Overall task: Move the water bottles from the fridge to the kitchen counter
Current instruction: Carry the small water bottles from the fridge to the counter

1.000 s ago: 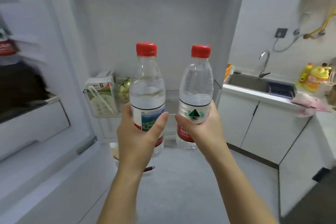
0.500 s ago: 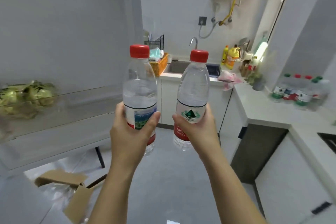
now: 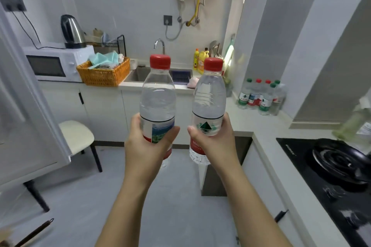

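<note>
Here, a person stood in a small kitchen holding two red-capped water bottles upright and side by side, close but not touching, above the grey floor. The left hand (image 3: 149, 144) was wrapped round the label of the left bottle (image 3: 157, 94), thumb across its front; the right hand (image 3: 212, 142) gripped the right bottle (image 3: 208, 96) the same way, over a label bearing a green triangle mark. Both bottles were well clear of the fridge door (image 3: 24, 106) at the left edge. Ahead and to the right ran the white kitchen counter (image 3: 251, 120), where a cluster of bottles (image 3: 261, 96) with red and green caps stood by the wall. Further back were a sink (image 3: 140, 74), a wicker basket (image 3: 104, 74) and a microwave (image 3: 56, 64) with a kettle (image 3: 72, 32) on top; a black pan (image 3: 339, 160) sat on the hob at right
</note>
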Action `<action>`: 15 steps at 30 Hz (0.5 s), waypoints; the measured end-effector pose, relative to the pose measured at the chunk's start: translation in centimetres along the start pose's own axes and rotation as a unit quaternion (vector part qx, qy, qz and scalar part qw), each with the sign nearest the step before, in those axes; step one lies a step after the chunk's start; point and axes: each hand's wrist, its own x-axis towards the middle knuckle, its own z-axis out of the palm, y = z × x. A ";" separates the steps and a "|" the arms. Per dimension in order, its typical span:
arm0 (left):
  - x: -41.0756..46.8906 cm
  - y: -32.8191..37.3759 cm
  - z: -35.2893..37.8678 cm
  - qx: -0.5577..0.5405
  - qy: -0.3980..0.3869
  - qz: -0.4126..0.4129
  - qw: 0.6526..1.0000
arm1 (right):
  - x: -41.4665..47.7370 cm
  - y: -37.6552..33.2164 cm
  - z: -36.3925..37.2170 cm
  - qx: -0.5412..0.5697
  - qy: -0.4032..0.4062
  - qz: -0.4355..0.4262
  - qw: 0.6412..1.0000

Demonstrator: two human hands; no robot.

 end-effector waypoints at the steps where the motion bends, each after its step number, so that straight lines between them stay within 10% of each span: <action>1: 0.0 0.0 1.2 -0.007 -0.005 -0.001 1.000 | 0.4 0.3 -1.1 0.002 0.003 0.001 1.000; 15: 2.4 -0.8 13.9 -0.052 -0.099 0.009 0.994 | 6.2 4.4 -10.8 -0.023 0.075 0.012 0.997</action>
